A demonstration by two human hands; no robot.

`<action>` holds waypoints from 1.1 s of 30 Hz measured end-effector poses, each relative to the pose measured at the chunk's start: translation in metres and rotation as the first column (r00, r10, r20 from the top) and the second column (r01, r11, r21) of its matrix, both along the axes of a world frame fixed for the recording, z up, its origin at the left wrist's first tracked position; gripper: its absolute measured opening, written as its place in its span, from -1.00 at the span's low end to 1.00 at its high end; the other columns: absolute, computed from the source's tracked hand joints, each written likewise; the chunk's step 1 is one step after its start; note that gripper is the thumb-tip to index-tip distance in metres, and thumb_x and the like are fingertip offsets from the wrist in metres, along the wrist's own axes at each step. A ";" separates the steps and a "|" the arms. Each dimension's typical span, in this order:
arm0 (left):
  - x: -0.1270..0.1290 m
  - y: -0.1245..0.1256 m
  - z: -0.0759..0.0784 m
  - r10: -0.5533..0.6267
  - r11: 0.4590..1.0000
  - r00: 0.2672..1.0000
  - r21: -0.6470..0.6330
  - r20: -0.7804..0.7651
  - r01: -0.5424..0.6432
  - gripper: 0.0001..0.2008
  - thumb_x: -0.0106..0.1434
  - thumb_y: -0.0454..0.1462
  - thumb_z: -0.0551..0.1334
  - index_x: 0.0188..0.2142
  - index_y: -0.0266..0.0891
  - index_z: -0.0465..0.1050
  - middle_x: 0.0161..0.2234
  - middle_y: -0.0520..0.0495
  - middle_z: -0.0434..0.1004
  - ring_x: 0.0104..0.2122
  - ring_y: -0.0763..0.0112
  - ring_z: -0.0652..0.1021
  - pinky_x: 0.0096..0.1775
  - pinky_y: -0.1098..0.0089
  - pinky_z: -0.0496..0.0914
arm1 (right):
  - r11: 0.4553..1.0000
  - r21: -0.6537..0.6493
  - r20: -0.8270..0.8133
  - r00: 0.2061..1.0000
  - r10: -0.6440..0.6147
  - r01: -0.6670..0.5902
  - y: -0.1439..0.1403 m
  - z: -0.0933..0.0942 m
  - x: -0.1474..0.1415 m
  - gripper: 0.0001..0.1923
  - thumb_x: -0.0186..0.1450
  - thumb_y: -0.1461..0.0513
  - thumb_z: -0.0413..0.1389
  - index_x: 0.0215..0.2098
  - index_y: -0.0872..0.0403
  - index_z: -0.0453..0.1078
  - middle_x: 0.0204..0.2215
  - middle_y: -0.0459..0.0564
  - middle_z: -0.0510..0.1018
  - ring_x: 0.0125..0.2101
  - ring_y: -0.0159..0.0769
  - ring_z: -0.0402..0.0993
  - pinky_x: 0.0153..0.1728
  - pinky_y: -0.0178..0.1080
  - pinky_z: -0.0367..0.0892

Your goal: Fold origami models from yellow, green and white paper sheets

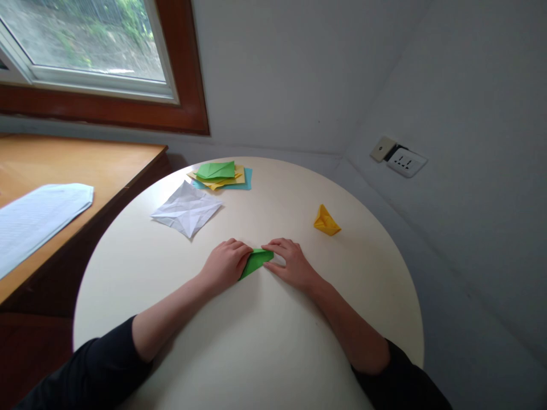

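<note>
Green paper (256,262), folded to a narrow wedge, is pinned flat on the desk (265,341) between left hand (225,263) and right hand (289,263), long axis slanting lower-left to upper-right, both hands pressed palm-down, neither nearer.

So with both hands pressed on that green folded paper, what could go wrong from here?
1. The left hand covers much of the green paper, so a crease could land crooked unseen.
2. The right hand pins only the tip; the paper might slide on the smooth table.
</note>
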State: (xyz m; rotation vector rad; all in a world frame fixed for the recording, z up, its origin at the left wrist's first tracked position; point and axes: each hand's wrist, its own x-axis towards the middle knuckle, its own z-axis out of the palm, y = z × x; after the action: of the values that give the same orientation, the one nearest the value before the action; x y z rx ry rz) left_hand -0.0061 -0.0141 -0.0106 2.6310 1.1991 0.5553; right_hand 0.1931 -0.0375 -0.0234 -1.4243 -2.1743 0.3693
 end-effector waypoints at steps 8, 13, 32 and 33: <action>0.000 -0.003 -0.002 -0.024 0.998 0.997 0.052 -0.077 0.028 -0.70 0.21 -0.14 0.13 -0.12 -0.19 0.44 -0.20 -0.12 0.49 -0.21 0.24 0.45 -0.16 0.23 0.34 | 1.000 -0.012 0.006 1.000 -0.017 0.017 0.002 0.000 -0.001 -0.70 0.13 0.21 0.19 -0.14 0.01 0.41 -0.15 0.02 0.46 -0.09 -0.21 0.34 -0.05 -0.11 0.18; 0.002 -0.005 -0.004 -0.015 0.996 0.993 0.085 -0.119 0.025 -0.73 0.21 -0.16 0.14 -0.14 -0.16 0.47 -0.20 -0.13 0.47 -0.19 0.23 0.44 -0.14 0.21 0.33 | 1.000 0.005 0.004 1.000 -0.019 0.019 0.002 -0.002 0.000 -0.71 0.15 0.19 0.18 -0.14 0.00 0.42 -0.15 0.02 0.45 -0.09 -0.21 0.34 -0.06 -0.11 0.19; 0.005 -0.004 0.004 0.066 0.993 0.994 -0.090 -0.083 -0.073 -0.72 0.16 -0.33 0.15 -0.10 -0.23 0.37 -0.19 -0.14 0.48 -0.18 0.20 0.46 -0.15 0.22 0.33 | 0.990 -0.050 -0.060 0.989 -0.132 0.129 0.004 0.001 -0.005 -0.90 0.11 0.28 0.19 -0.36 0.02 0.40 -0.30 -0.04 0.44 -0.20 -0.25 0.35 -0.12 -0.14 0.21; 0.005 -0.003 0.004 0.081 0.991 0.993 -0.103 -0.084 -0.089 -0.71 0.15 -0.32 0.16 -0.09 -0.23 0.36 -0.20 -0.14 0.48 -0.17 0.20 0.47 -0.15 0.21 0.33 | 0.991 -0.053 -0.053 0.990 -0.128 0.125 0.003 0.002 -0.006 -0.89 0.11 0.28 0.19 -0.36 0.02 0.40 -0.29 -0.04 0.44 -0.20 -0.25 0.35 -0.12 -0.13 0.20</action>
State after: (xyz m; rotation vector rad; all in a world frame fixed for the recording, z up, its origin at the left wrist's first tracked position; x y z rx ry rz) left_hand -0.0015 -0.0172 -0.0065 2.5438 1.3309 0.3919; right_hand 0.1875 -0.0343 -0.0218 -1.5515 -2.0311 0.4139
